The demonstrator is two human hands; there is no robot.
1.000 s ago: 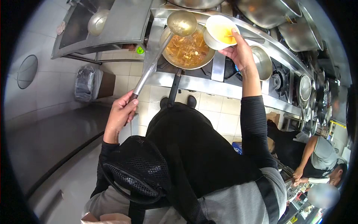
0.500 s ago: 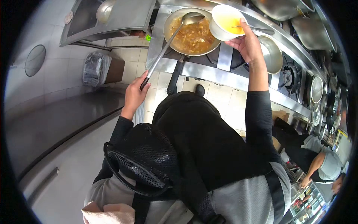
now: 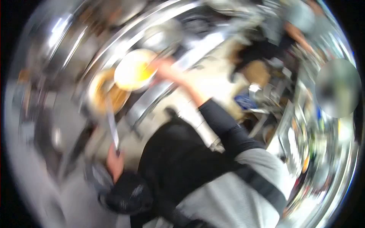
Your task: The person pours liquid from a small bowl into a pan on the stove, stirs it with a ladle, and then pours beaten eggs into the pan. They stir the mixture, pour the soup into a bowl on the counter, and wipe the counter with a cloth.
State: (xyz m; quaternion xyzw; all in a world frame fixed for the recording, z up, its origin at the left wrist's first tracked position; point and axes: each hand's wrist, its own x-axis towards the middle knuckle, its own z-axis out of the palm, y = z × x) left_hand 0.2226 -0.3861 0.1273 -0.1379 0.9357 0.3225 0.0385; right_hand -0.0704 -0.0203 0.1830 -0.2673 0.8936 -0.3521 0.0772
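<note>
Motion smears the whole view. My left hand (image 3: pixel 115 163) is closed round the handle of a long metal ladle (image 3: pixel 113 129), whose bowl end reaches into a frying pan (image 3: pixel 92 91) of brown, saucy food. In my right hand (image 3: pixel 165 69) is a white bowl (image 3: pixel 122 72), held at its right side above the pan's right edge. Bright yellow liquid (image 3: pixel 143 70) shows inside it. A thin metal utensil handle (image 3: pixel 169 49) sticks out past my right hand. The bowl hides part of the pan, and the blur hides finger details.
The stove's metal front edge (image 3: pixel 152 95) runs below the pan. A metal pot (image 3: pixel 161 36) sits beyond the bowl. At the upper right, another person (image 3: pixel 298 22) in grey and black stands near a cluttered counter.
My head view has swung sharply, so the stove now lies further left and the other person has shifted to the upper right. Both hands keep hold of the ladle and bowl.
</note>
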